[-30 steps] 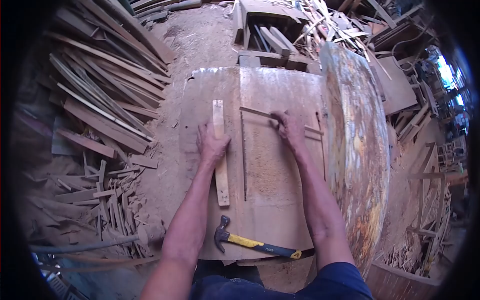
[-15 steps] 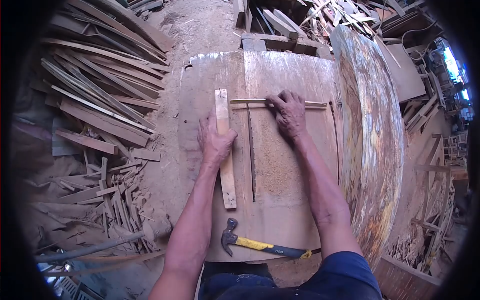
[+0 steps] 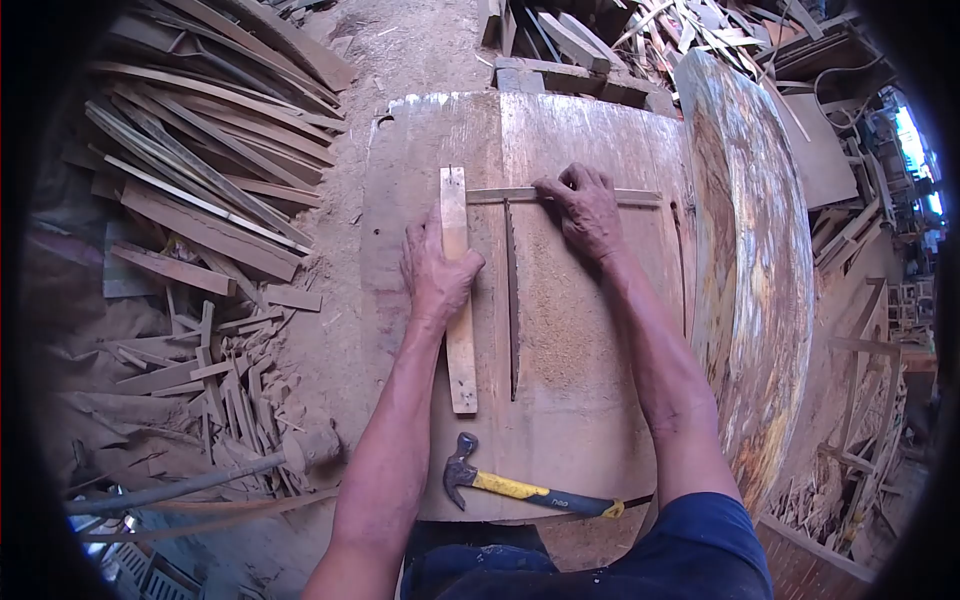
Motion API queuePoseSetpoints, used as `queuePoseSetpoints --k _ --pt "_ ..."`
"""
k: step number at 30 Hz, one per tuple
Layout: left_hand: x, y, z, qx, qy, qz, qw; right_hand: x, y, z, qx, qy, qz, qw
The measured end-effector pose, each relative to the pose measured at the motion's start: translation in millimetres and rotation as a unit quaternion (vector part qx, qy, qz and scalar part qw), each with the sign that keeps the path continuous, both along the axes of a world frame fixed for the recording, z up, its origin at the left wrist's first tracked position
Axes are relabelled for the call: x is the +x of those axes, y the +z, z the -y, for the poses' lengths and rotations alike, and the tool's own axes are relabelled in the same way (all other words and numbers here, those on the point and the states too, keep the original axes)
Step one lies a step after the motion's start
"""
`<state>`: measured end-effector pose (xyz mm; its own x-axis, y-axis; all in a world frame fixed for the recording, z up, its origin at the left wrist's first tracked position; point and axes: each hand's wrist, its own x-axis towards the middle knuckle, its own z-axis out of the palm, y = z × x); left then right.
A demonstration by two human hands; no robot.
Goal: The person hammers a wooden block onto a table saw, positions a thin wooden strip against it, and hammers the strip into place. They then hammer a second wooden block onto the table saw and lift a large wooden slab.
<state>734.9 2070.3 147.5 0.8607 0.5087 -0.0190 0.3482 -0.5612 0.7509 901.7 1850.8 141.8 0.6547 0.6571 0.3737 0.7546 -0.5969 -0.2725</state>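
My left hand (image 3: 438,275) is closed around the middle of a pale wooden batten (image 3: 455,235) that lies lengthwise on the wooden board top (image 3: 410,160). Small nails show near the batten's ends. My right hand (image 3: 588,212) grips a thin wooden strip (image 3: 635,197), fingers pinched over it near its middle. The strip runs crosswise, its left end right at the batten's edge. Below it, a dark toothed saw blade (image 3: 514,310) shows edge-on along the board. A claw hammer (image 3: 520,488) with a yellow and black handle rests near my body.
Sawdust (image 3: 560,320) covers the board right of the blade. A thick, weathered slab (image 3: 750,250) flanks the board's right side. Piled offcuts (image 3: 220,170) fill the floor at left, with a wooden mallet (image 3: 310,447) below them. More scrap wood (image 3: 680,30) is heaped at the back.
The strip has turned slightly in my right hand and its left end has come up against the batten. My left hand keeps its hold. The whole view has shifted a little.
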Motion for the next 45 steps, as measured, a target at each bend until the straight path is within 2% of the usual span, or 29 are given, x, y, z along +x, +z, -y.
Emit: queuePoseSetpoints --k 20,23,26,32,45 --pt "3 2 2 0.020 0.006 0.000 1.000 2 -2 2 0.005 0.011 0.001 1.000" --pt "24 6 -4 0.027 0.023 -0.065 0.997 1 -1 2 -0.005 0.006 0.004 1.000" --pt "44 7 -5 0.075 0.024 -0.080 0.994 0 1 0 -0.014 -0.003 -0.001 1.000" --pt "44 2 -3 0.085 0.039 -0.036 0.995 -3 2 1 -0.013 0.000 0.015 1.000" --pt "40 7 -6 0.025 0.015 -0.016 0.999 0 -4 4 -0.004 0.001 0.028 1.000"
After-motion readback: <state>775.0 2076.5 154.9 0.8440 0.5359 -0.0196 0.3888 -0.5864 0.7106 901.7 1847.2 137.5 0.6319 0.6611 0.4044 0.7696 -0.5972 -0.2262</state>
